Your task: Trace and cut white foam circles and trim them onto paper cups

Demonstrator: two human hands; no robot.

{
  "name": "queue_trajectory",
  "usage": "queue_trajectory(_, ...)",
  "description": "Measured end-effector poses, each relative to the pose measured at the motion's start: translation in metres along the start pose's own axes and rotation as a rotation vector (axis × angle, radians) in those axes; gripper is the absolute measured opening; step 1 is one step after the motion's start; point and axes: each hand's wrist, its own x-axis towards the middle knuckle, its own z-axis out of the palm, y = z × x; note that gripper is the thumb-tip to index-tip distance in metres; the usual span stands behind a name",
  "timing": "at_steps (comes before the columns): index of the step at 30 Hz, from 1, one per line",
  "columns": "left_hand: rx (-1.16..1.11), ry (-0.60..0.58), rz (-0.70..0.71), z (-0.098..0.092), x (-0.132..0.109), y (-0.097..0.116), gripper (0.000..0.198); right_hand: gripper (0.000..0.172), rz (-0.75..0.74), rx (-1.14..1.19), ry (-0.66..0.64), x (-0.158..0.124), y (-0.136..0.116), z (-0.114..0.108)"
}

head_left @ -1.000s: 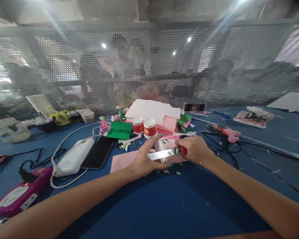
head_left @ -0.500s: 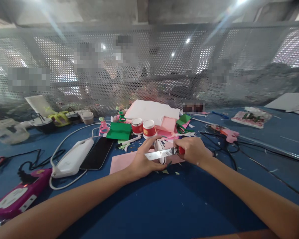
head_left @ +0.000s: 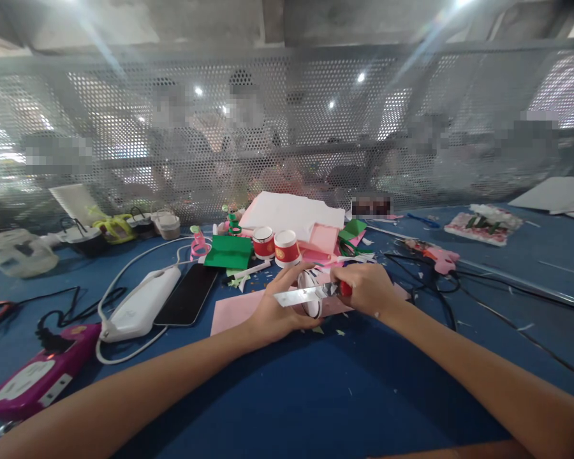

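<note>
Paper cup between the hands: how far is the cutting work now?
Done: paper scraps lie around the pink sheet. In hand: the left hand steadies the white paper cup on its side; the right hand holds red-handled scissors at it. Left: two red cups stand uncut behind.

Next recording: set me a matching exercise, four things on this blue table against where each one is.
Things:
1. scissors
2. white round piece
3. black phone
4. green paper

Places:
A. flat beside the white power bank
B. gripped in the left hand
C. just left of the two red cups
D. in the right hand, blade pointing left

Pairs: 1-D, 2-B, 3-A, 4-C.
</note>
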Motion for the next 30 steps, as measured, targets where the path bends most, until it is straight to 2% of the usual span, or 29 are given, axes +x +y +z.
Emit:
queue_trajectory(5,-0.026,0.006,0.017,0.002,-0.001,-0.003,0.079,0.017,0.006,0.011,-0.042,-0.002,0.005,0.001)
queue_trajectory(11,-0.002,-0.057,0.016,-0.001,-0.002,0.0,0.085,0.019,-0.012,0.019,-0.007,-0.001,0.0,0.002)
queue_trajectory(17,-0.105,-0.032,-0.02,0.003,-0.003,-0.007,0.103,0.02,0.002,0.025,0.002,0.0,0.003,0.003)
queue_trajectory(21,-0.112,-0.087,-0.097,0.002,-0.003,-0.005,0.109,0.019,-0.016,0.032,0.012,0.0,0.002,0.002)
queue_trajectory(23,-0.149,-0.099,-0.128,0.001,-0.003,0.0,0.101,0.018,-0.021,0.034,0.009,0.0,0.0,0.001)
queue_trajectory(27,-0.252,-0.039,-0.154,0.001,-0.003,0.007,0.078,0.018,0.013,0.013,-0.015,0.0,0.0,-0.001)
queue_trajectory(30,-0.265,-0.012,-0.13,0.002,-0.003,0.008,0.078,0.019,0.029,-0.006,-0.023,0.0,0.002,-0.002)
